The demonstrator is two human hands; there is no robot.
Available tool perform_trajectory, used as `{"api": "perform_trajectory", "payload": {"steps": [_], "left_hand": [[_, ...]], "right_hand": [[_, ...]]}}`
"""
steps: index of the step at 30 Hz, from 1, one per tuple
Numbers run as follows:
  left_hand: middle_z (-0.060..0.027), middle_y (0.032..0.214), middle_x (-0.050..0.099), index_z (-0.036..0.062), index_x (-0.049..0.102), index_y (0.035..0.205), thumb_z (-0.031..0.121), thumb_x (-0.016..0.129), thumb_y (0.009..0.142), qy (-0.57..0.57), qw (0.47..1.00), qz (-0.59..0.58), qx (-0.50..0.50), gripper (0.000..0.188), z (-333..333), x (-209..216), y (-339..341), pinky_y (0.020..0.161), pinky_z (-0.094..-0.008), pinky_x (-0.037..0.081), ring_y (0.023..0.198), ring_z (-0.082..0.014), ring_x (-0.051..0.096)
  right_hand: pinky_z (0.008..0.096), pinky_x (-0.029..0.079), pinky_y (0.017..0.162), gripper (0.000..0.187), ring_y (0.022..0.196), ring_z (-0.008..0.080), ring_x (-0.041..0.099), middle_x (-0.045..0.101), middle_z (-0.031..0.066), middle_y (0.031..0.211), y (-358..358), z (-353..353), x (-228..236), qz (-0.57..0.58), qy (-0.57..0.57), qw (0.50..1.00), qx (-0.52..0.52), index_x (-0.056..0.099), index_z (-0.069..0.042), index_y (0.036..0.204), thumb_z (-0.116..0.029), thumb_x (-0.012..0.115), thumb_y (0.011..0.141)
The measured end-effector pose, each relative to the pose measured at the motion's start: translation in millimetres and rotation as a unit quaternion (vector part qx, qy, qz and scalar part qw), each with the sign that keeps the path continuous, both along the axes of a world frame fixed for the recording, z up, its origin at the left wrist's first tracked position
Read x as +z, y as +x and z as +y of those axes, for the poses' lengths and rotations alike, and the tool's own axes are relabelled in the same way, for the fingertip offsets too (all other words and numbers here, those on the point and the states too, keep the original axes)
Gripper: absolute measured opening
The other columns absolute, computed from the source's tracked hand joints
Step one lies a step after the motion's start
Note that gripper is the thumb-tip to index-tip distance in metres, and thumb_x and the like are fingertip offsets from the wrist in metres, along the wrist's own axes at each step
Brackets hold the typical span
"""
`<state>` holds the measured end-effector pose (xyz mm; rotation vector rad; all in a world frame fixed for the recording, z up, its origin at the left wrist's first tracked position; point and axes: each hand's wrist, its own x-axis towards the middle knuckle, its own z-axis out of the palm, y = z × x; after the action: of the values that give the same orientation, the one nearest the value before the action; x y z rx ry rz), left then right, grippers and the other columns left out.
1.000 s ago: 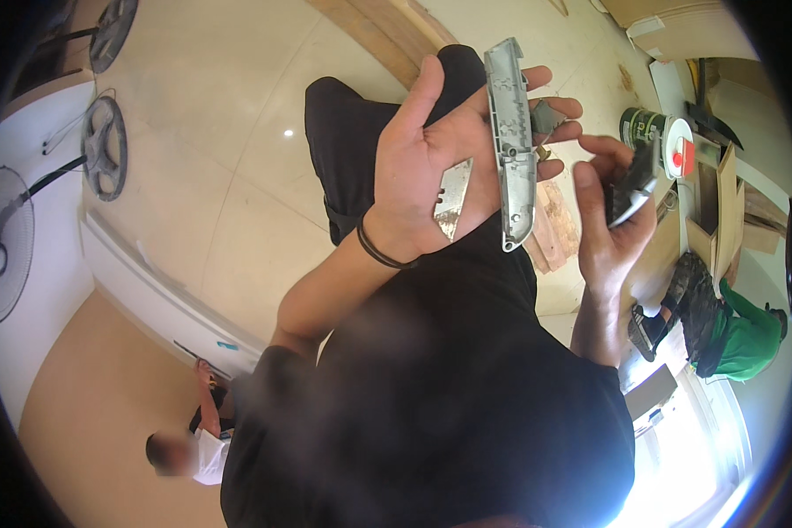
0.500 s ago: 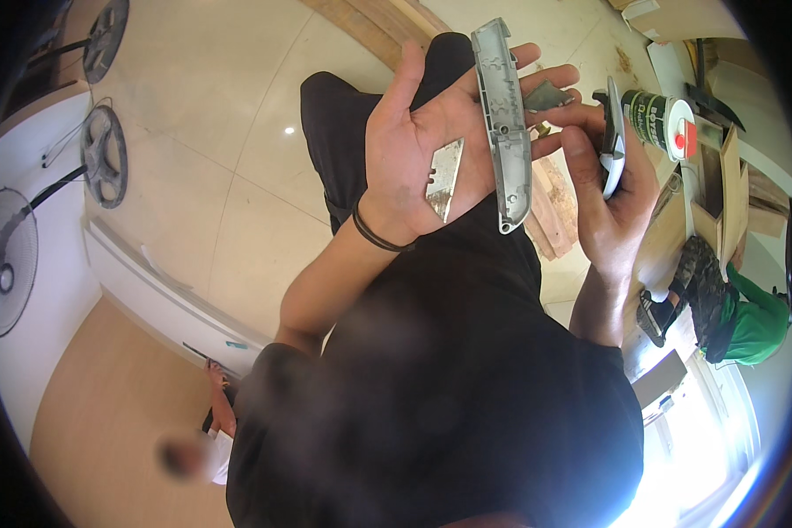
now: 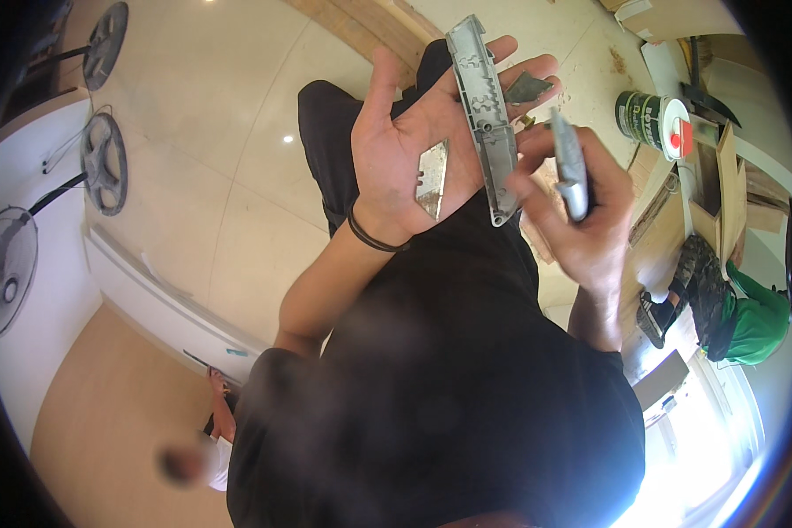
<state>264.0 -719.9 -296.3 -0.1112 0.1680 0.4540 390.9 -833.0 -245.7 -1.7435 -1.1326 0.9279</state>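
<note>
My left hand (image 3: 405, 145) is open, palm up, with its fingers spread. Across its fingers lies one half of a grey utility knife handle (image 3: 487, 114), its moulded inner side facing up. A worn trapezoid blade (image 3: 431, 180) rests on the palm near the thumb's base. On the fingertips sits a second, darker blade (image 3: 529, 87), with a small brass-coloured piece (image 3: 526, 121) below it. My right hand (image 3: 581, 211) is closed round the other, silvery handle half (image 3: 569, 167), slightly blurred. Its thumb and forefinger tips are at the lower right edge of the first half.
A dark tub with a white lid (image 3: 651, 121) stands on the floor at right, near cardboard boxes (image 3: 730, 189). Wooden planks (image 3: 361, 35) lie ahead. A person in green (image 3: 752, 317) is at right, another person (image 3: 223, 422) at lower left. Fans (image 3: 9, 268) stand at left.
My right hand has moved left and slightly down, bringing the silvery handle half nearer to the one on my left hand. My left hand has shifted slightly left with its things.
</note>
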Motion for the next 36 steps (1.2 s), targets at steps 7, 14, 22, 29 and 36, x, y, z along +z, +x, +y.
{"api": "perform_trajectory", "payload": {"steps": [7,14,22,29,36], "left_hand": [[-0.0223,0.152,0.037,0.0044,0.03,0.15,0.077,0.019,0.094,0.017,0.999,0.039,0.009,0.092,-3.3,-1.8,1.7,0.113,-0.0476,0.034,0.141,-0.0335,0.035],[-0.0191,0.148,0.043,0.0035,0.033,0.149,0.075,0.021,0.096,0.039,0.999,0.021,-0.009,0.09,-8.0,-11.0,5.5,0.111,-0.0442,0.035,0.133,-0.0293,0.044],[-0.0143,0.147,0.047,0.0034,0.036,0.148,0.066,0.029,0.099,0.046,0.999,0.004,-0.016,0.08,-11.6,-19.2,4.6,0.118,-0.0465,0.026,0.138,-0.0292,0.042],[-0.0098,0.135,0.054,0.0018,0.042,0.142,0.043,0.033,0.104,0.105,0.993,0.061,0.01,0.057,-11.9,-23.5,6.8,0.106,-0.0397,0.039,0.121,-0.0219,0.053],[-0.0178,0.141,0.05,0.003,0.038,0.144,0.055,0.033,0.102,0.057,0.996,0.069,0.028,0.067,-6.6,-26.1,4.8,0.111,-0.0447,0.036,0.128,-0.0289,0.05]], "right_hand": [[0.0271,0.052,0.07,0.034,0.076,0.0115,0.064,0.068,0.0073,0.086,-16.9,2.9,-9.5,-0.032,-0.037,0.994,-0.1,0.063,-0.004,0.104,-0.011,0.081,0.076],[0.0254,0.05,0.071,0.023,0.074,0.0083,0.061,0.068,0.0055,0.081,-4.6,21.6,-8.0,-0.015,0.033,0.986,-0.16,0.067,0.0,0.106,-0.008,0.072,0.086],[0.0309,0.052,0.063,0.022,0.065,0.0177,0.065,0.067,0.0166,0.077,-5.9,39.6,-14.9,-0.12,0.021,0.983,-0.137,0.067,0.0,0.102,-0.012,0.074,0.084],[0.0268,0.052,0.072,0.022,0.075,0.0093,0.064,0.071,0.008,0.084,-7.3,44.2,-18.2,0.012,0.05,0.982,-0.184,0.069,0.0,0.103,-0.012,0.074,0.085],[0.0249,0.047,0.066,0.02,0.076,0.0073,0.056,0.066,0.0048,0.087,-11.3,35.0,-14.0,-0.029,0.003,0.992,-0.122,0.067,0.002,0.101,-0.007,0.075,0.085]]}}
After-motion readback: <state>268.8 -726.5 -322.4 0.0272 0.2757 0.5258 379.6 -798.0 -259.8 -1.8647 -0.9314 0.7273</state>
